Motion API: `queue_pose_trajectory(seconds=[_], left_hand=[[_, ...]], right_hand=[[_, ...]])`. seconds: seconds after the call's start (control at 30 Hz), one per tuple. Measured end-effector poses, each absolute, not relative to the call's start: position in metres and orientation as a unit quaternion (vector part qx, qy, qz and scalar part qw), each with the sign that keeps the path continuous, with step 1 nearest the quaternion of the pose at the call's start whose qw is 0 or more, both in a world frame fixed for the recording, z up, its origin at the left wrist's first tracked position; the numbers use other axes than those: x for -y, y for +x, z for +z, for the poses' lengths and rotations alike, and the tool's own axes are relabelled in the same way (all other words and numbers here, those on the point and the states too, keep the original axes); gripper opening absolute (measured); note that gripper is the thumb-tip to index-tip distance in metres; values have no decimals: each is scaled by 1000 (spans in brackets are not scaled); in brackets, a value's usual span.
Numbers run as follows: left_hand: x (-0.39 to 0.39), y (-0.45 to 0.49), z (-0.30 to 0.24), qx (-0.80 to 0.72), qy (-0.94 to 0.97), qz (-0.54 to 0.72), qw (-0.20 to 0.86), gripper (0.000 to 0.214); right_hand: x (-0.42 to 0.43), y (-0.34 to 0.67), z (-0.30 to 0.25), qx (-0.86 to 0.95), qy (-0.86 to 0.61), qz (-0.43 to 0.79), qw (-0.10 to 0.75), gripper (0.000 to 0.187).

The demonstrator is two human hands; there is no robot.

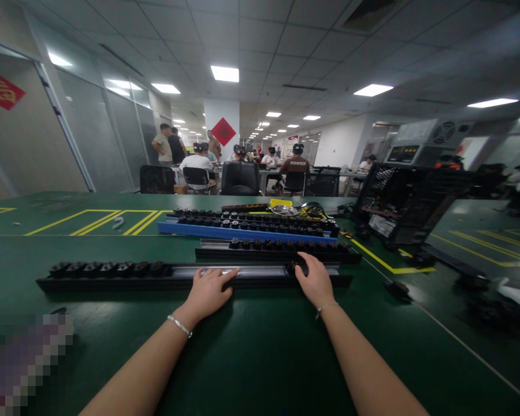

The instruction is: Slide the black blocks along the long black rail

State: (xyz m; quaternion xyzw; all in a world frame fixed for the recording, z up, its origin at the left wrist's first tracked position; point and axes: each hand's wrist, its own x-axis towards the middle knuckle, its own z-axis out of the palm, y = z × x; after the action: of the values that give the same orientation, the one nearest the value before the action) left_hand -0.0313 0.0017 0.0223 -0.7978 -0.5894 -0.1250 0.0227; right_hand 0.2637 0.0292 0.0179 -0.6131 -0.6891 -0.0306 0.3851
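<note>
A long black rail [264, 283] is laid crosswise on the green desk [251, 358], directly in front of the person, and its silver channel is left exposed along much of its length. The left end of the channel is filled by a row of small black parts [108, 268]. The bare middle of the rail is covered by the left hand [208, 293], palm down, with its fingers spread apart. At the right part of the channel, a single black piece [291, 267] is met by the right hand [315, 281]; its fingers are curved beside the piece, but whether they are clamped on it cannot be told. A bracelet is worn on each wrist. Just beyond, a shorter black rail [260, 253] is set, mostly filled with similar parts, and behind it a blue rail [242, 233] is seen, also loaded. To the right, an opened computer case [411, 202] is stood on the desk, with a metal box [429, 141] placed on top. Farther back, several people are seated in the room.
</note>
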Motion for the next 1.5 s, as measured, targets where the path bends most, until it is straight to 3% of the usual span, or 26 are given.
queue_pose_trajectory(seconds=[0.17,0.67,1.5], left_hand=[[-1,-30,24,594,-795,-119,21,51],[-2,-32,22,590,-798,-123,13,51],[-2,-31,22,590,-798,-123,22,51]], right_hand=[[-29,246,17,679,-654,-16,333,32],[-31,244,24,659,-687,-12,305,28],[-37,278,16,604,-720,-62,335,28]])
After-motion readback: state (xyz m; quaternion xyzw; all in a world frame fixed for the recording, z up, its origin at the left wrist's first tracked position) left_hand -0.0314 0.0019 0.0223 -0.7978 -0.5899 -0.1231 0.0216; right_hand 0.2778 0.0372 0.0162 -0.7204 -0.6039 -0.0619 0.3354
